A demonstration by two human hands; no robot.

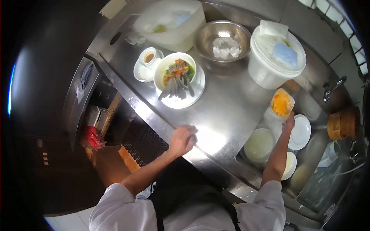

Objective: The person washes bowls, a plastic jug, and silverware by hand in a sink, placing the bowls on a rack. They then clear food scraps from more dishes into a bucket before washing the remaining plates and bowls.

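My left hand (182, 140) rests curled on the front edge of the steel counter (227, 111), holding nothing that I can see. My right hand (288, 122) reaches into the sink (308, 161) and touches a small container with orange contents (281, 103), next to a white plate (301, 132). A white bowl (175, 71) with food scraps and several utensils sits on a plate farther back on the counter.
A small cup on a saucer (148, 58), a metal bowl holding crumpled paper (222, 39), a large white lidded tub (274, 57) and a translucent bin (172, 22) stand at the back. The sink holds a white bowl (259, 145), another dish (289, 165), a faucet (333, 87) and a bamboo steamer (342, 123).
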